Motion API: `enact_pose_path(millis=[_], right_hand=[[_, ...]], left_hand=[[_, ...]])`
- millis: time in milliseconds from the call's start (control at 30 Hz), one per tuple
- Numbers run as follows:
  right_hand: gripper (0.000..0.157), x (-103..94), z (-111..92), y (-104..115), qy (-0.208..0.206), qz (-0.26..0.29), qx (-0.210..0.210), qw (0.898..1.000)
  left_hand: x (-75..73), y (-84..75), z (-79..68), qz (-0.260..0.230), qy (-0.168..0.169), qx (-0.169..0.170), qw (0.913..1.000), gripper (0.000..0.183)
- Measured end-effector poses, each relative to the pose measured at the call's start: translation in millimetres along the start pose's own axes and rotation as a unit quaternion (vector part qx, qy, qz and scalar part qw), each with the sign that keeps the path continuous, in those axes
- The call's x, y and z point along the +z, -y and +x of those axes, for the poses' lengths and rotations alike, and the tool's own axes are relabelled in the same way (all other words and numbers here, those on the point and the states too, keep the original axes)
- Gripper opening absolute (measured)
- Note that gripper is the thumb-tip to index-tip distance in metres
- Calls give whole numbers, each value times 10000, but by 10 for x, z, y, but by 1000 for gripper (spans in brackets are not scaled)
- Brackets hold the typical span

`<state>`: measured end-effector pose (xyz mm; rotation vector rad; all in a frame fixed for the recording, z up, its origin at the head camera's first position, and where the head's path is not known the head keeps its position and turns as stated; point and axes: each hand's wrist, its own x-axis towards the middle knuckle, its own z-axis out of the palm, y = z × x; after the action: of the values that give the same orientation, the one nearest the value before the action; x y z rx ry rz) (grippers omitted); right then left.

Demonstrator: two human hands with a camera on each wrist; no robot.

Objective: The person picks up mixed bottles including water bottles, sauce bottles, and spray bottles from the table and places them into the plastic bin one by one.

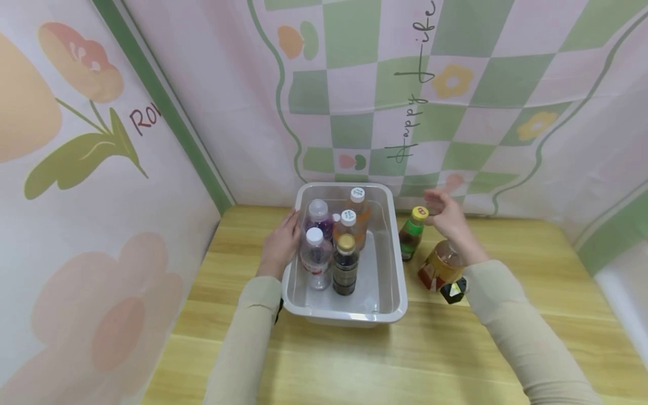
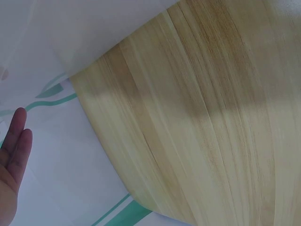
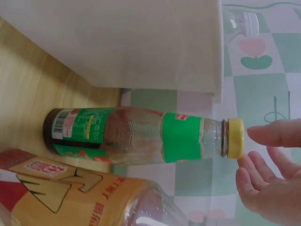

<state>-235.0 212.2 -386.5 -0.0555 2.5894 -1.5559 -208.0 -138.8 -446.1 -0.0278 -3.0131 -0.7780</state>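
My right hand (image 1: 445, 216) is beside the yellow cap of a green-labelled glass bottle (image 1: 412, 233), which stands upright just right of a grey plastic tub (image 1: 392, 312). In the right wrist view, the thumb (image 3: 277, 133) and fingers (image 3: 256, 174) are spread apart around the level of the yellow cap (image 3: 236, 138), not closed on it. My left hand (image 1: 281, 244) rests along the tub's left side. Its visible fingers (image 2: 19, 150) are straight in the left wrist view. Inside the tub stand several bottles, among them a dark one with a gold cap (image 1: 346, 273) and a clear white-capped one (image 1: 316, 259).
Right of the green-labelled bottle stands a larger orange-labelled bottle (image 1: 439, 267), partly behind my right forearm. A small black item with a yellow-and-white label (image 1: 454, 290) is next to it. Printed curtains (image 1: 354, 90) border the wooden table (image 1: 334, 360) at the back and left.
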Motion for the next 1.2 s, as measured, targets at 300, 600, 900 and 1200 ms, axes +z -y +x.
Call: enact_pose_path(millis=[300,600,900,1200], right_hand=[[79,86,54,-7,105,-80,159,9998],[80,137,107,-58,61,-327,297,9990],[76,168,134,-109,-446,-1439,-49,9886],[73,185,88,-146,-683,-1290,-44,9893]], left_hand=[[4,7,-2,-8,15,-37,10000,49],[9,13,2,-19,-13,-33,10000,49],[-5,13,13,-75,35,-19,10000,50],[2,4,-1,-147,65,-11,9999,50]])
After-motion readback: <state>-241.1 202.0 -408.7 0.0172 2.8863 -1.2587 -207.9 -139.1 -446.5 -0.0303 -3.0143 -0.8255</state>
